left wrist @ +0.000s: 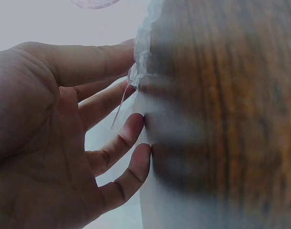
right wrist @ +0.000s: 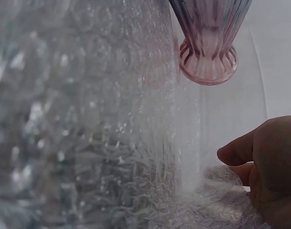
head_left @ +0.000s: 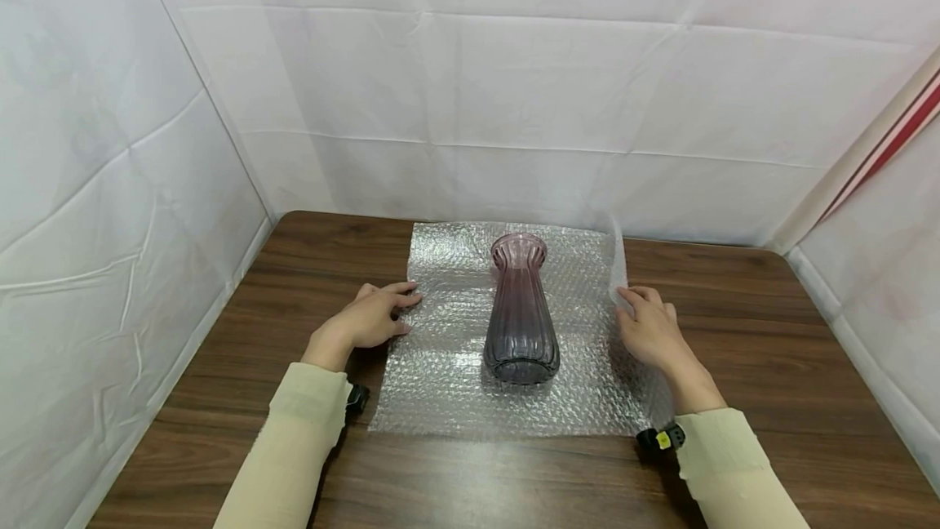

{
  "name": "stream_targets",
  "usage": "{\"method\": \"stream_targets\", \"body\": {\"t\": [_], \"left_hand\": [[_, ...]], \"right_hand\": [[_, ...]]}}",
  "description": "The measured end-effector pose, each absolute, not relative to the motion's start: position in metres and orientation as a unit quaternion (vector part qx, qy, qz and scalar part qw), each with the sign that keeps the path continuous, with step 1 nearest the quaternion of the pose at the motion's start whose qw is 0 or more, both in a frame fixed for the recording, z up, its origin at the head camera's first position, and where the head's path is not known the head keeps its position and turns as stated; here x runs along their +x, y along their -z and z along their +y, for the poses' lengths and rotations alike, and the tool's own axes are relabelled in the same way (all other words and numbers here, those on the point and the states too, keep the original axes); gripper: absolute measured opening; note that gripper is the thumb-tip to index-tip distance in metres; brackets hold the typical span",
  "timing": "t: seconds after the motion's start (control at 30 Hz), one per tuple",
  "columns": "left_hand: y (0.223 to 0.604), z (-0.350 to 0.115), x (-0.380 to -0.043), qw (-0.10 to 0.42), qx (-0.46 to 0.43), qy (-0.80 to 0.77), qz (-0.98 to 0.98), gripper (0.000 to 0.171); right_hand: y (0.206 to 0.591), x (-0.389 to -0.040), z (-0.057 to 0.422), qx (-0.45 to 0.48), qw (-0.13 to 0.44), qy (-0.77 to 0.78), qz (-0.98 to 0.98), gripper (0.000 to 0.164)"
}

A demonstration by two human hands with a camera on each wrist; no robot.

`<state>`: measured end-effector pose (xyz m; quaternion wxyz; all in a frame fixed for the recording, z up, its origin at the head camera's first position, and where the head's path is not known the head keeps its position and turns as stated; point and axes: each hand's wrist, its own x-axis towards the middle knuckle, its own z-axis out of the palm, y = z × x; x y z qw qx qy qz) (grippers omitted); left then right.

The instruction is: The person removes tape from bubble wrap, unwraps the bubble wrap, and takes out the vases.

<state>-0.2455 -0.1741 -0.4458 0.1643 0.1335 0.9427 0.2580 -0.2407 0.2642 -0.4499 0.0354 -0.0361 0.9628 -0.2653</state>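
A ribbed glass vase (head_left: 521, 317), pink at its flared mouth and grey toward its base, lies on its side on a sheet of bubble wrap (head_left: 444, 349). Its mouth points to the far side of the table. My left hand (head_left: 367, 318) rests at the sheet's left edge, fingers spread and fingertips on the tabletop, as the left wrist view shows. With thumb and fingers, my right hand (head_left: 649, 331) pinches the sheet's right edge, which is raised and bends upward at the far corner. In the right wrist view the raised bubble wrap (right wrist: 88, 119) fills the left side, with the vase's mouth (right wrist: 210, 67) beyond.
The brown wooden table (head_left: 734, 333) carries the sheet near its far edge. White cloth walls (head_left: 514, 88) stand behind and at both sides, and a red stripe (head_left: 892, 137) runs down the right one. A dark wrist device (head_left: 357, 400) sits at the left cuff.
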Motion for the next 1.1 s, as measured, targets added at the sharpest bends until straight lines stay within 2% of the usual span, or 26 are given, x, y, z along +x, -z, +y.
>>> {"method": "stream_targets", "body": {"t": [1.1], "left_hand": [[0.445, -0.174, -0.245, 0.168, 0.129, -0.259, 0.942, 0.058]], "right_hand": [[0.465, -0.245, 0.277, -0.002, 0.037, 0.243, 0.969, 0.054]]}}
